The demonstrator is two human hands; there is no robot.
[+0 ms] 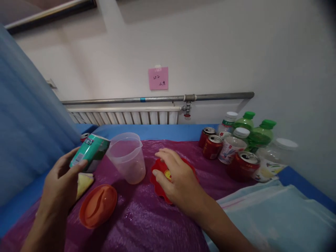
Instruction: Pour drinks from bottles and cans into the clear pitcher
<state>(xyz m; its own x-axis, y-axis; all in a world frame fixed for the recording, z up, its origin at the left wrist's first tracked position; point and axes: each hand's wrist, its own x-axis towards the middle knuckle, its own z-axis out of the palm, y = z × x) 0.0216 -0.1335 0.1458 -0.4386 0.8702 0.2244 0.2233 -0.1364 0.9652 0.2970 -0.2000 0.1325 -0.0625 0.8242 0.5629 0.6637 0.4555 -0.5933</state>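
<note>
My left hand (61, 183) is closed around a green drink can (90, 152), tilted with its top toward the rim of a clear plastic measuring cup (127, 157). The cup stands on a purple plastic sheet (136, 217) and holds a little pale liquid at its bottom. My right hand (174, 178) rests fingers-down over a red scalloped dish (159, 182) just right of the cup, its fingers curled on the dish's rim. An orange lid (98, 205) lies flat in front of the cup.
Several red cans (212, 146) and green-capped and white-capped bottles (258, 134) crowd the back right. A yellow sponge (84, 182) lies beside the orange lid. A light blue cloth (275, 213) covers the right front. A radiator (123, 117) and pipe run along the wall.
</note>
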